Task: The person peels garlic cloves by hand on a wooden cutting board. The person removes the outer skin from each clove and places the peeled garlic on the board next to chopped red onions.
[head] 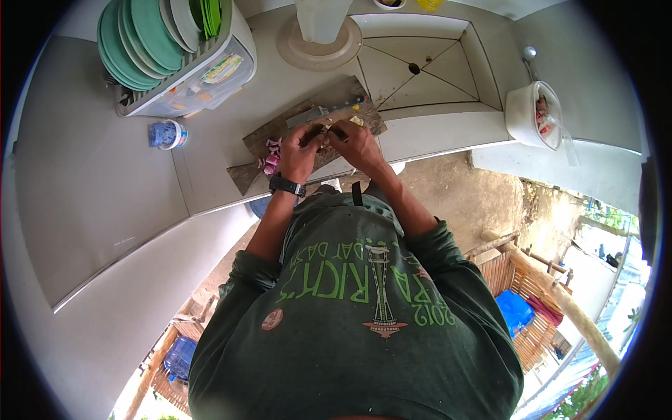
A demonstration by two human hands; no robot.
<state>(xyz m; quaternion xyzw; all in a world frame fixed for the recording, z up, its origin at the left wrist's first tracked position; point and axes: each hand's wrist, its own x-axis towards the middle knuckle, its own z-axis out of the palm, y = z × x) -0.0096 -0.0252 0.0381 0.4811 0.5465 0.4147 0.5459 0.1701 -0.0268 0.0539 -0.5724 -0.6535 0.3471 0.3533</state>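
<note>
A worn wooden cutting board (247, 176) lies at a slant on the counter before me. Over its middle my left hand (302, 149), with a black watch at the wrist, and my right hand (357, 142) meet fingertip to fingertip. They pinch a small pale piece (324, 140), possibly garlic; the fingers largely hide it. Just beyond the hands a kitchen knife (307, 117) rests flat, its dark handle to the right. Cut red onion pieces (271, 160) sit left of my left hand. Pale bits (357, 121), perhaps garlic, are beyond my right hand.
Plates stand in a dish rack (210, 79) at the back left, near a small blue-and-white tub (170, 134). A white container on a round base (320, 52) is behind the board. At right are a tiled sink (436, 79) and a white waste bucket (520, 115).
</note>
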